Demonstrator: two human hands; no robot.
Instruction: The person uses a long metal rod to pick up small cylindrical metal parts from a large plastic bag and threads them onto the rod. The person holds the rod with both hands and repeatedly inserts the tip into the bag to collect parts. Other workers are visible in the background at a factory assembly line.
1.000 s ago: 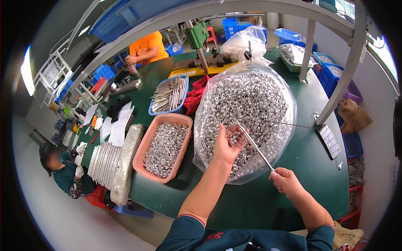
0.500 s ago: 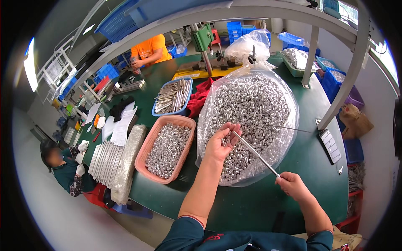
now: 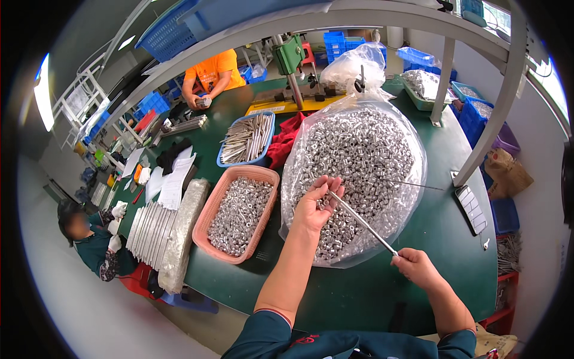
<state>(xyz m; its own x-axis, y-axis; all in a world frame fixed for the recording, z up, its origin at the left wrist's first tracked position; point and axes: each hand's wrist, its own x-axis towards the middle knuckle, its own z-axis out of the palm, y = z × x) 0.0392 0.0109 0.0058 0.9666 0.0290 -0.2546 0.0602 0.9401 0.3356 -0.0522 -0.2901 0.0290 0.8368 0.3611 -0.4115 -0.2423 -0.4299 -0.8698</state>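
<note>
left hand (image 3: pixel 315 206): over the near part of the clear bag, fingers curled around a few small metal nuts, fingertips meeting the far tip of the rod. Closed on the nuts.
right hand (image 3: pixel 417 267): fist clamped on the near end of the rod, above the bare green surface (image 3: pixel 371 293), just off the bag's near edge.
rod (image 3: pixel 363 222): thin, metal, straight; runs diagonally from the right hand up-left to the left hand's fingers, passing over the bag's edge.
nuts (image 3: pixel 353 155): small silver pieces, heaped in the bag; exact number in the left hand can't be made out.
bag (image 3: pixel 418 179): clear plastic, wide open, lies flat mid-surface, full of nuts.
pink tray (image 3: pixel 260 222): just left of the bag, touching or nearly so; part-filled with the same silver pieces.
blue tray (image 3: pixel 267 139): behind the pink one, holds a pile of metal rods.
red cloth (image 3: pixel 286 143): between the blue tray and the bag.
metal strips (image 3: pixel 149 226): stacked on edge at the surface's left rim, next to a wrapped bundle.
other people: one in an orange shirt (image 3: pixel 212 69) at the far side; one with white gloves (image 3: pixel 116 218) at the left, low.
</note>
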